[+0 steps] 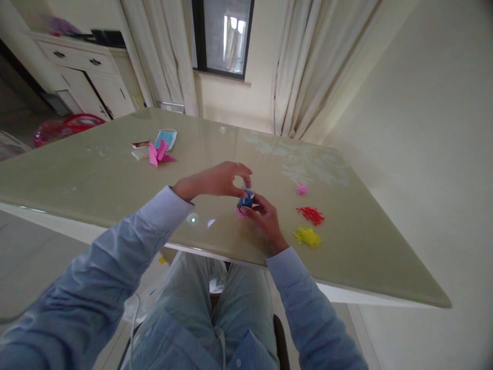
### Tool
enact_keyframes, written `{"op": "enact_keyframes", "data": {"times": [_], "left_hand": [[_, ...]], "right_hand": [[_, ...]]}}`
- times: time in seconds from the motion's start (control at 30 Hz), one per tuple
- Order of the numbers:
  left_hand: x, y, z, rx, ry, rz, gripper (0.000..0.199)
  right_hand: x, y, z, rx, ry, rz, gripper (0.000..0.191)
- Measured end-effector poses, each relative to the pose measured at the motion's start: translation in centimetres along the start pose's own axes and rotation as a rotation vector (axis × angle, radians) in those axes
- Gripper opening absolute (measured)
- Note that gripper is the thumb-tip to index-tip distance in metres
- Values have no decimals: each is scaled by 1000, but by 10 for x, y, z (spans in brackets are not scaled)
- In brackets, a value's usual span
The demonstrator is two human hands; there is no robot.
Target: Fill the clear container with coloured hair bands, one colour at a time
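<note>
Near the table's front edge stands a small blue container (245,199), shiny and apparently see-through towards its top. Its exact kind is too small and blurred to tell. My right hand (265,218) grips its lower right side between thumb and fingers. From above and the left, my left hand (219,181) curls over it, thumb and fingertips closed on its top. Something pink (241,213) shows just under the container, partly hidden. To the right of my hands lie a red bundle of short strands (311,216), a yellow bundle (307,236) and a pink bundle (302,188).
The glossy table (365,241) reaches out to both sides. At its far left lie pink folded paper (159,153), a blue face mask (166,139) and a small packet (140,145). Behind are a cabinet (84,77), curtains (165,51) and a red chair (82,121).
</note>
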State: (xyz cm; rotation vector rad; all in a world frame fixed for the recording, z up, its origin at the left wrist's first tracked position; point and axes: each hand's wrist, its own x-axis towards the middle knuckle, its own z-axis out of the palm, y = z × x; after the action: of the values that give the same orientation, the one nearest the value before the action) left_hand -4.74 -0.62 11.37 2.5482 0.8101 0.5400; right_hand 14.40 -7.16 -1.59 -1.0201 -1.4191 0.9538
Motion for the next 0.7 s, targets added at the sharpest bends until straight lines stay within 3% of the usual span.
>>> {"op": "enact_keyframes", "data": {"times": [0.13,0.27,0.53,0.7], "left_hand": [[-9,-5,3,-311,170,-74,51],[-17,-12,28,-639,236,-158,62],[-28,-10,74,-996,233,-273,62],[-27,-11,91,-1116,184,-203,65]], "right_hand": [[0,-5,0,149,-39,36,43],[-1,-12,-1,234,-53,19,46],[0,-12,0,215,-59,-23,54],[3,-3,0,173,47,-15,59]]}}
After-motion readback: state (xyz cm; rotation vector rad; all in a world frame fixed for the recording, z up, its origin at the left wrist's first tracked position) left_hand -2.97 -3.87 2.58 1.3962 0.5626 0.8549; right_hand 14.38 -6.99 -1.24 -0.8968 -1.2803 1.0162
